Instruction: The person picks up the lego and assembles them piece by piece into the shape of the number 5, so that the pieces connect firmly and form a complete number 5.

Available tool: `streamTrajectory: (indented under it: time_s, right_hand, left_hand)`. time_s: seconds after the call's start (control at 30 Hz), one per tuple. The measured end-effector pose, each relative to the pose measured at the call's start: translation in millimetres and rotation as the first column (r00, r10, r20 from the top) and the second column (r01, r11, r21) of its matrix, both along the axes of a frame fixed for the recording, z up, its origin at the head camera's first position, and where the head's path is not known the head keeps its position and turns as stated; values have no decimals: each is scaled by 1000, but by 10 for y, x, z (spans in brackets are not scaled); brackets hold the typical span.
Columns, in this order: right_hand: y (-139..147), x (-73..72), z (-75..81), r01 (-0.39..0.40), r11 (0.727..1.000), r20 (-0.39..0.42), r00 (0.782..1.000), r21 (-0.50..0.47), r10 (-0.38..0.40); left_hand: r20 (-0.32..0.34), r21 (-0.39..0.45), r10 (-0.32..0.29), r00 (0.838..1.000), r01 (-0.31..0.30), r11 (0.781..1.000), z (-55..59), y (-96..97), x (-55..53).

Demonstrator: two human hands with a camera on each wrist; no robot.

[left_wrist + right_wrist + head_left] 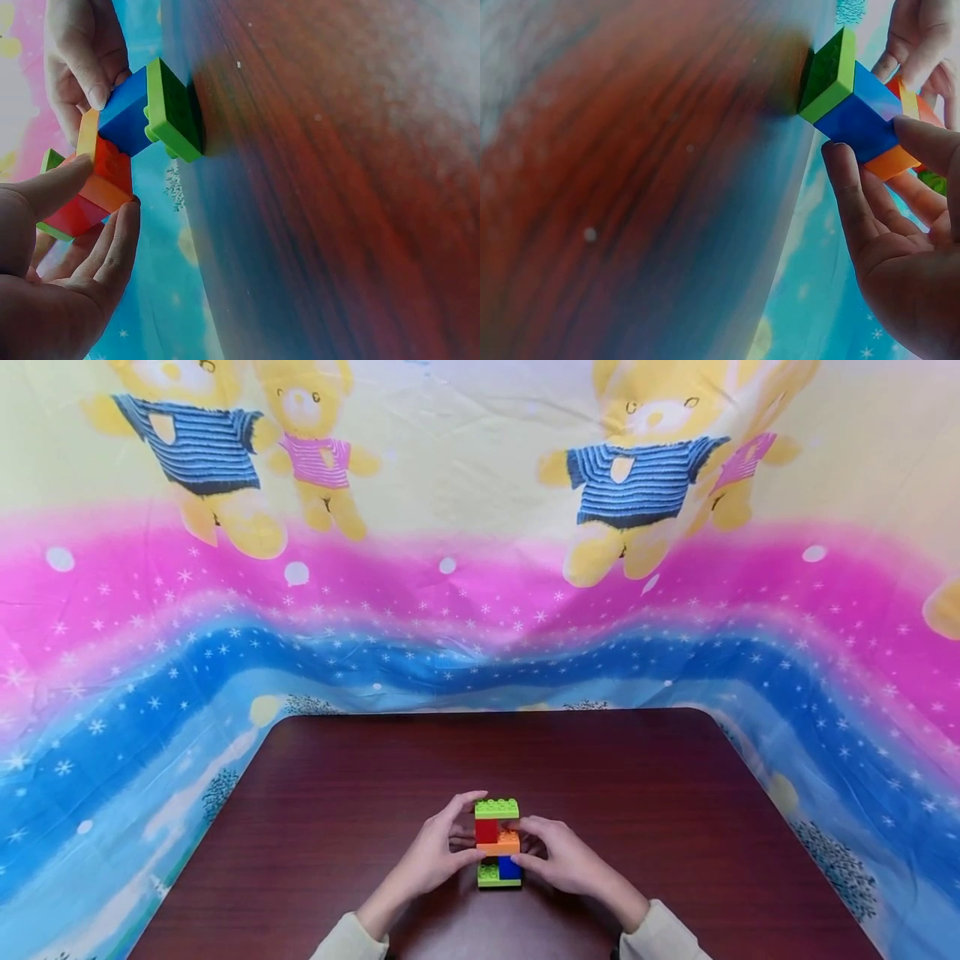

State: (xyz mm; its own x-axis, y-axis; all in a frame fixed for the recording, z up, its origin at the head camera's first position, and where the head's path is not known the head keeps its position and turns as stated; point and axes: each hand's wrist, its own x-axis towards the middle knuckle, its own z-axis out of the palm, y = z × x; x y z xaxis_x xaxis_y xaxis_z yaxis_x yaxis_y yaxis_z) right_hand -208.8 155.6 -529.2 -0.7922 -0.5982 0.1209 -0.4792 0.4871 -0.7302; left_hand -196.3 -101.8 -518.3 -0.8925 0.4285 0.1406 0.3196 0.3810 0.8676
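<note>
A stack of toy building bricks [491,850] stands upright between both hands near the table's front. From the bottom it has a lime green plate [495,883], a blue brick [510,867] on the right, an orange brick [110,189], a red brick [486,832] on the left and a lime green plate [497,810] on top. My left hand [431,856] grips the stack from the left, its thumb on the orange brick. From the other side my right hand [566,858] pinches the blue brick between thumb and fingers, as the right wrist view shows.
The dark reddish-brown table [360,768] has rounded far corners. Behind it and along its sides hangs a cloth backdrop [450,585] printed with teddy bears and snowflakes. Light sleeves [352,939] cover both forearms at the front edge.
</note>
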Motion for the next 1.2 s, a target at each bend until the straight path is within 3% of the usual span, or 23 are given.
streamTrajectory:
  time_s: [0.17, 0.5, 0.73, 0.9, 1.2]
  right_hand:
    - [16, -18, 8, 1, 1000, 11, 1000, -2, -1]
    - [34, -12, 33, 14, 999, 58, 998, 38, -16]
    - [-14, 3, 28, -33, 999, 103, 994, 0, 33]
    - [5, 8, 27, -44, 999, 103, 994, -2, 44]
    - [31, -8, 27, -58, 998, 121, 991, 15, 56]
  left_hand:
    - [-10, -12, -19, 1000, 19, 1000, 0, 6, -33]
    - [-1, -60, 3, 1000, -3, 998, 8, 7, -84]
    - [-5, -61, 20, 1000, -20, 998, -28, -39, -83]
    - [-14, -56, 2, 1000, -2, 998, -45, -40, -103]
    - [37, -92, -30, 999, 33, 995, -46, -42, -149]
